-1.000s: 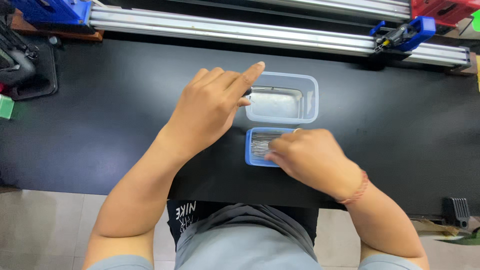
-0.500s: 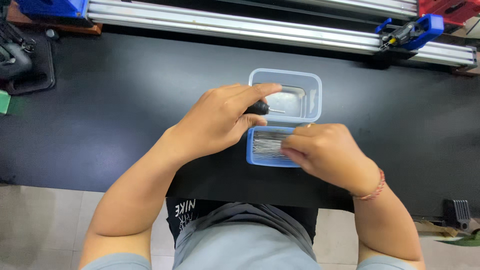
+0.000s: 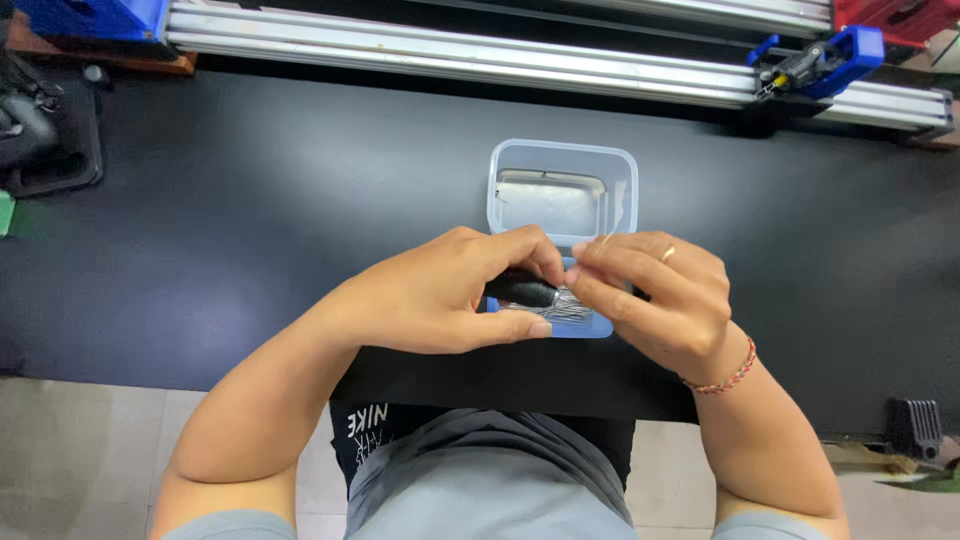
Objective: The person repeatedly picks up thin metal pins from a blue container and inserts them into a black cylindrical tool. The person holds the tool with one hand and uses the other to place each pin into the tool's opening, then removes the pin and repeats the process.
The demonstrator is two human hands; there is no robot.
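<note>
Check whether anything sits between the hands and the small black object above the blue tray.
Nothing visible does. The left hand already pinches the black object at its fingertips, and the right hand meets it from the other side, over the blue tray of thin metal pieces. The clear container lies beyond, apart.

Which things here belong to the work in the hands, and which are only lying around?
In use:
left hand holding black tool
right hand at thin metal pieces
small blue tray
clear tub

Lying about:
metal rails
blue clamp
black device
</note>
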